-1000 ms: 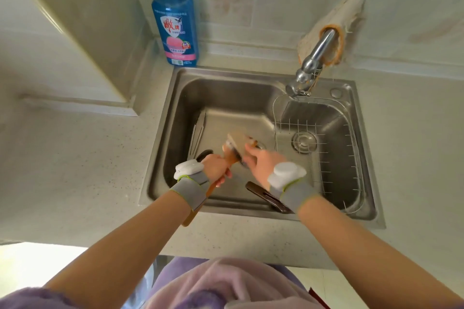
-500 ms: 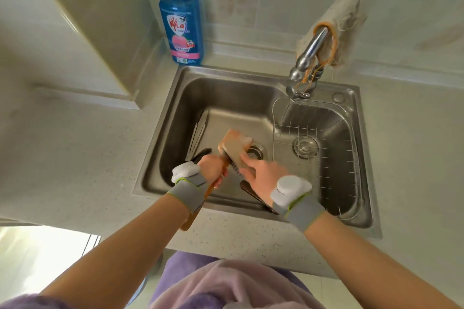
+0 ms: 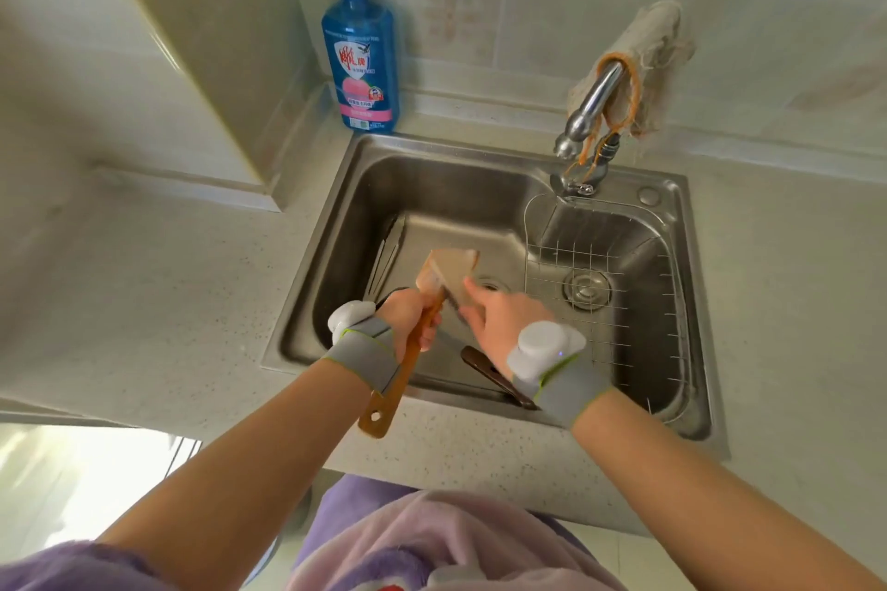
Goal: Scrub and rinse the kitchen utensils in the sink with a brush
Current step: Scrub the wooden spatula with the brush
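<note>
While left hand (image 3: pixel 409 313) grips spatula (image 3: pixel 450 268), right hand (image 3: pixel 500 326) holds brush (image 3: pixel 450 300) against it, dark-handled utensil (image 3: pixel 484 367) beneath, soap bottle (image 3: pixel 360 62) beyond

Head camera, close, down onto sink (image 3: pixel 456 187)

Pale speckled stone countertop (image 3: pixel 144 302), rectangular stainless-steel sink (image 3: pixel 432 187) set into it. Blue pump bottle of dish soap (image 3: pixel 361 62) upright on counter, just behind sink's back-left corner. Sink floor: metal tongs (image 3: pixel 386 254) along left wall; dark brown-handled utensil (image 3: pixel 485 370) near front wall; wire rack (image 3: pixel 600 254) in right part. Chrome tap (image 3: pixel 593 103) on back rim.
</note>
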`<action>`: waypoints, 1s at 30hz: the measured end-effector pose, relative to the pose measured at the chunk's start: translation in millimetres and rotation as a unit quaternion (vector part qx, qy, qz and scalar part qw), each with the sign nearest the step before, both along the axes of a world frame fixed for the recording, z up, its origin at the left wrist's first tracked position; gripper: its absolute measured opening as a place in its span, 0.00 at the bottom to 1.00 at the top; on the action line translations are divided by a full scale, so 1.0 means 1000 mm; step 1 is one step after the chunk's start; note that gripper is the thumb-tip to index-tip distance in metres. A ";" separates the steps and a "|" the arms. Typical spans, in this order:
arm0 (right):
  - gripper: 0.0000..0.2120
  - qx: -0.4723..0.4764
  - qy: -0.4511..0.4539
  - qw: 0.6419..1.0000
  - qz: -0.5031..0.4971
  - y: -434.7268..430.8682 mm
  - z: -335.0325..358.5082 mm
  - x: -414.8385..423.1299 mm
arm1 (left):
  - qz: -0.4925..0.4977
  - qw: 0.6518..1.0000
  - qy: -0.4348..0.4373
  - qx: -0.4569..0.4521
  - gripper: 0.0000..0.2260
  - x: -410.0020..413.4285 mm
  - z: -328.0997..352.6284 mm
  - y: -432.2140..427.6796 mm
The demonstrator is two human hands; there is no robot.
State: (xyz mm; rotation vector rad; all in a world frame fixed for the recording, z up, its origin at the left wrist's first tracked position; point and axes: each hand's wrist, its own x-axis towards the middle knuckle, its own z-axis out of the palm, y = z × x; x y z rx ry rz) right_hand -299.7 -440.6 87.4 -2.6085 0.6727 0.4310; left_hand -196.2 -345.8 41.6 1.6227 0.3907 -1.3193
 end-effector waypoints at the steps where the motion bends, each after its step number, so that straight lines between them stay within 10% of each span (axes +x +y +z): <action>1: 0.21 0.014 -0.014 1.000 0.021 0.009 0.001 -0.005 | -0.003 1.000 -0.003 0.001 0.17 0.000 0.000 0.001; 30: 0.22 0.072 0.011 0.994 -0.077 -0.017 -0.011 0.002 | -0.172 0.968 -0.160 0.091 0.15 -0.019 0.010 0.008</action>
